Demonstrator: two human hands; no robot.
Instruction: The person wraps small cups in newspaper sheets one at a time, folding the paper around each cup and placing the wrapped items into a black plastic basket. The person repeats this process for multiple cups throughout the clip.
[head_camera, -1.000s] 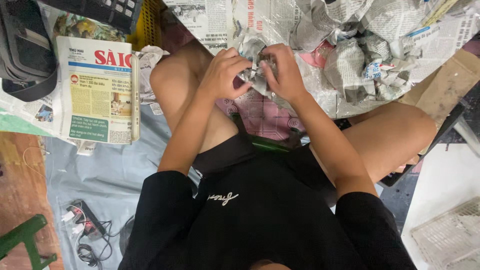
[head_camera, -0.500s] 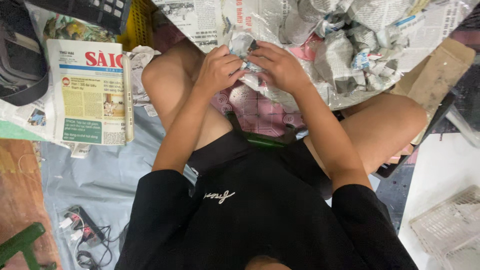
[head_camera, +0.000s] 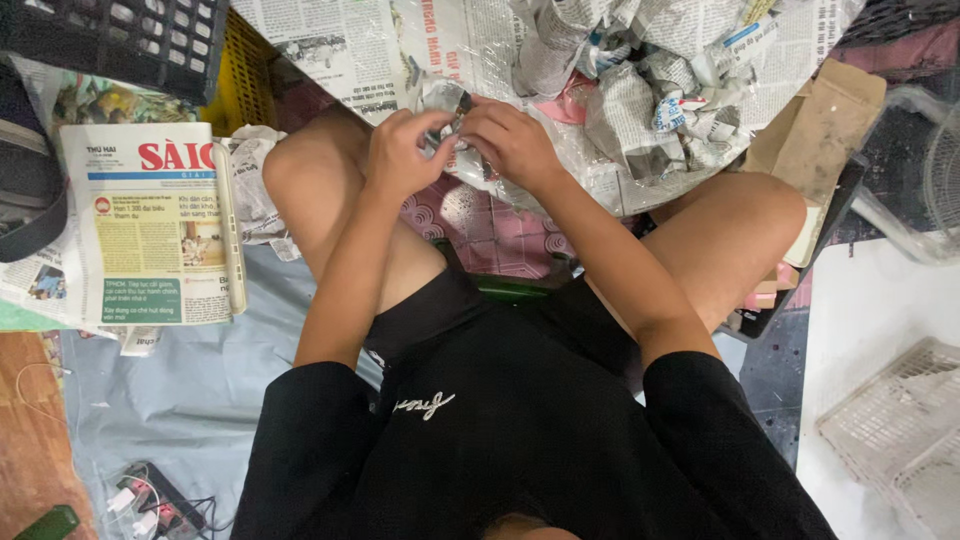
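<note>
Head view: left hand (head_camera: 400, 155) and right hand (head_camera: 515, 140) clamp a newspaper wad (head_camera: 447, 105) above newspaper-strewn floor (head_camera: 180, 390).

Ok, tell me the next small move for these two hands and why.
Probably fold the loose paper edge over and press it down. Both the left hand and the right hand pinch a small newspaper-wrapped bundle between them, and its paper looks crumpled rather than closed. A heap of wrapped bundles lies just beyond on spread newspaper, so it likely goes there afterwards.
</note>
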